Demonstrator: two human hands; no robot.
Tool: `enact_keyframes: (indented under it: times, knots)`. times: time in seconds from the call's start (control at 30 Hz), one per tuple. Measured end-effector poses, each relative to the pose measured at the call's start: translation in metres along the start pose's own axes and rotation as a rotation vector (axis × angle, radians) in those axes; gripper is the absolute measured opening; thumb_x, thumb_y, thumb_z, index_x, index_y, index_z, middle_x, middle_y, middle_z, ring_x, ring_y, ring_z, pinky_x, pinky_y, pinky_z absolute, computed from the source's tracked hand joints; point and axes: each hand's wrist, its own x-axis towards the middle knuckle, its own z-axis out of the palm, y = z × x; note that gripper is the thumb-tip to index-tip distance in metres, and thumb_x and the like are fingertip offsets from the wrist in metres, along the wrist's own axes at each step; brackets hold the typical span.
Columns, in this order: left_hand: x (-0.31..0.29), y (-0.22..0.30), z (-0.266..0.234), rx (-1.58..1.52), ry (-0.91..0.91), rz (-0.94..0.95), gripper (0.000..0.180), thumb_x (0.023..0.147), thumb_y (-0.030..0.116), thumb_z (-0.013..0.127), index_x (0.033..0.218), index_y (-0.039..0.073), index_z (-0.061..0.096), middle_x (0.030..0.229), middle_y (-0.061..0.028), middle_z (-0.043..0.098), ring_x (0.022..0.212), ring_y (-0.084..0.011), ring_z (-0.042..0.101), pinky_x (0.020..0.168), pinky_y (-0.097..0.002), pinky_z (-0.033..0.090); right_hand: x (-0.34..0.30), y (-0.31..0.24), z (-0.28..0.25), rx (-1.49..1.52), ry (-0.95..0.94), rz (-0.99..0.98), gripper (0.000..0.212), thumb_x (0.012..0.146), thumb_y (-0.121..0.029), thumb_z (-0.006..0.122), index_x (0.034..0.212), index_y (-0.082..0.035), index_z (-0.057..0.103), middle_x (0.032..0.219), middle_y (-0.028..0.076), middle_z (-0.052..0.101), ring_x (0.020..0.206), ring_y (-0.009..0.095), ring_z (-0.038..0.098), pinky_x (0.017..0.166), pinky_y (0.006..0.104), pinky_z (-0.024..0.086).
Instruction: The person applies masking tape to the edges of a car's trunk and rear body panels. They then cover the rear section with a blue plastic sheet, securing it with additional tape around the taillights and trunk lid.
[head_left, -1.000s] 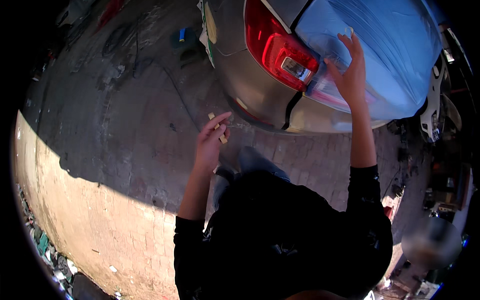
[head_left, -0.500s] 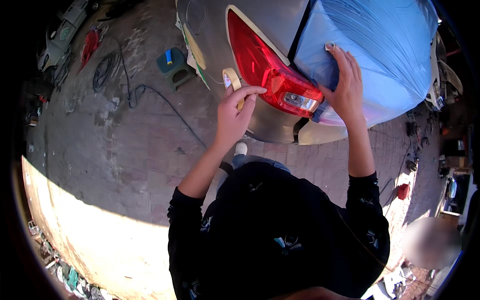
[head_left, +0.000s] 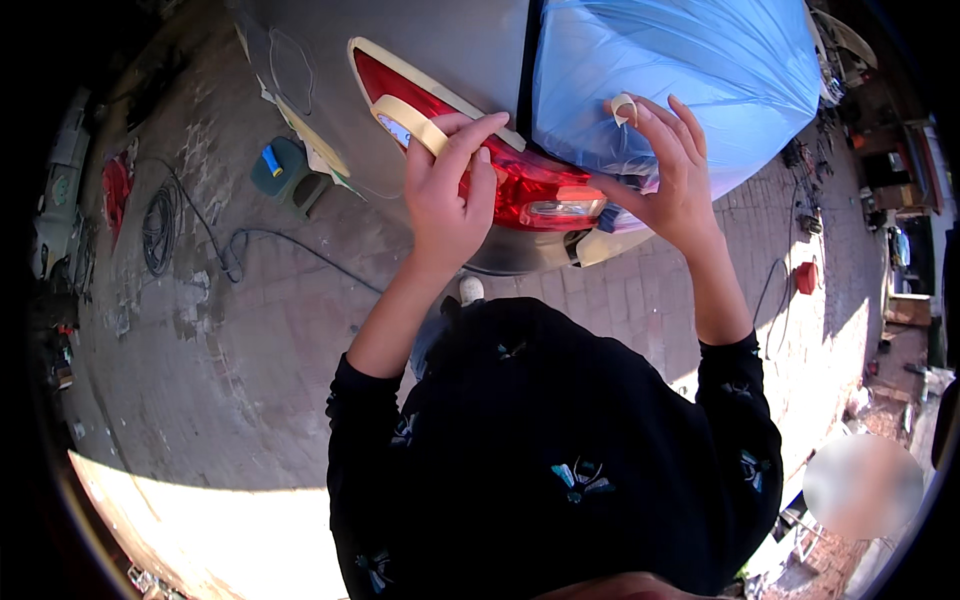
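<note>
My left hand (head_left: 448, 196) grips a roll of masking tape (head_left: 424, 122), held over the red tail light (head_left: 527, 188) of a grey car. Pale masking tape (head_left: 432, 83) runs along the light's upper edge. Thin blue plastic film (head_left: 690, 60) covers the car's rear to the right of the light. Fingers spread, my right hand (head_left: 676, 192) is over the edge of this film. A small curled piece of masking tape (head_left: 623, 108) clings to its index fingertip. The right thumb is near the right end of the light; I cannot tell whether it touches.
A green stool (head_left: 284, 172) with a blue and yellow object on top stands left of the car. A dark hose (head_left: 260, 233) snakes across the paving. Further left lies a red part (head_left: 116, 195). A red object (head_left: 806, 277) sits on the ground at right.
My view has shifted, so the car sits further left. The tape roll has come over the tail light with my left hand. My right hand still carries the tape piece on its fingertip.
</note>
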Motion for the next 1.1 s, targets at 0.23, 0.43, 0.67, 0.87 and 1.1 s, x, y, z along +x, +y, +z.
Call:
enact_keyframes:
  times: [0.23,0.43,0.67,0.87,1.1]
  knots:
    - [0.019,-0.013,-0.004,-0.049,-0.111,0.077,0.040,0.086,-0.005,0.056,0.125,0.003,0.061,0.117,-0.0133,0.054,0.082,-0.0152,0.059,0.081,-0.0300,0.049,0.000,-0.019,-0.008,0.305,-0.022,0.156,0.083,0.075,-0.030,0.084,0.143,-0.006,0.043,0.134,0.014,0.059,0.126,0.034,0.053,0.114,0.0536,0.032]
    - [0.042,-0.012,-0.011,-0.152,-0.278,0.086,0.053,0.085,-0.007,0.059,0.136,0.005,0.053,0.133,-0.0165,0.052,0.074,-0.0150,0.061,0.072,-0.0280,0.051,0.038,-0.029,-0.028,0.409,0.047,0.283,0.052,0.084,-0.024,0.076,0.128,-0.002,0.058,0.134,0.017,0.058,0.124,0.033,0.055,0.105,0.0434,0.042]
    - [0.082,-0.009,-0.009,-0.150,-0.395,0.083,0.059,0.086,0.001,0.061,0.142,0.011,0.045,0.149,-0.0175,0.042,0.076,-0.0209,0.067,0.068,-0.0333,0.055,0.096,-0.022,-0.024,0.229,0.155,0.277,0.046,0.083,-0.003,0.073,0.126,-0.001,0.058,0.125,0.015,0.064,0.115,0.029,0.062,0.099,0.0380,0.046]
    - [0.104,0.002,0.009,0.001,-0.476,0.044,0.061,0.086,0.011,0.063,0.143,0.013,0.042,0.153,-0.0227,0.033,0.080,-0.0369,0.068,0.069,-0.0421,0.057,0.152,0.009,-0.006,0.234,0.253,0.236,0.063,0.087,-0.005,0.071,0.142,-0.003,0.039,0.121,0.012,0.067,0.111,0.027,0.064,0.098,0.0386,0.049]
    - [0.104,0.003,0.018,0.037,-0.502,0.081,0.063,0.086,0.013,0.064,0.144,0.011,0.040,0.152,-0.0287,0.030,0.079,-0.0386,0.069,0.066,-0.0416,0.057,0.216,0.038,-0.008,-0.048,0.278,0.102,0.066,0.086,-0.004,0.070,0.144,-0.007,0.037,0.123,0.008,0.067,0.116,0.030,0.061,0.099,0.0429,0.048]
